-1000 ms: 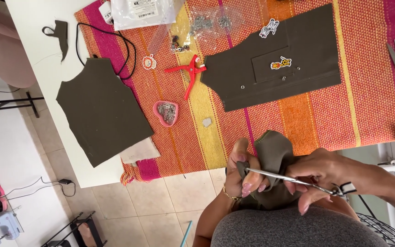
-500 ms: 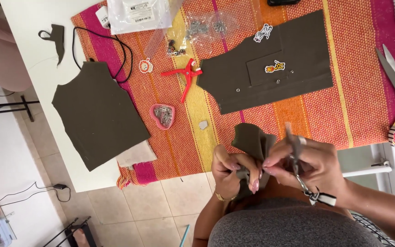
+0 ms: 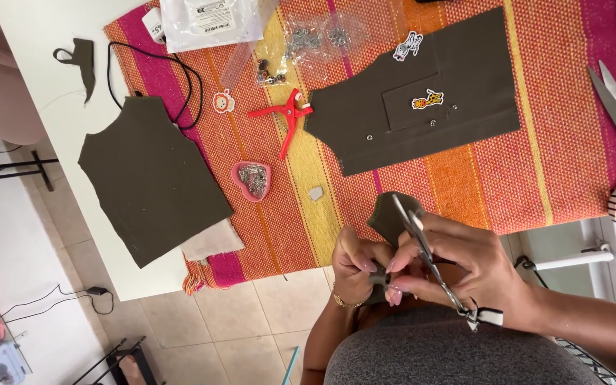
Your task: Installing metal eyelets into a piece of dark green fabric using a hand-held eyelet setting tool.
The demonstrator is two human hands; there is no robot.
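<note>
Just off the near edge of the white tabletop [image 3: 44,50], the left hand [image 3: 354,264] has its grip pinched closed on a small dark olive fabric piece [image 3: 391,217]. The right hand [image 3: 465,267] is closed around slim silver scissors [image 3: 422,249], blades pointing up beside the fabric. A striped woven cloth [image 3: 550,142] lies behind, bearing red pliers [image 3: 284,117].
</note>
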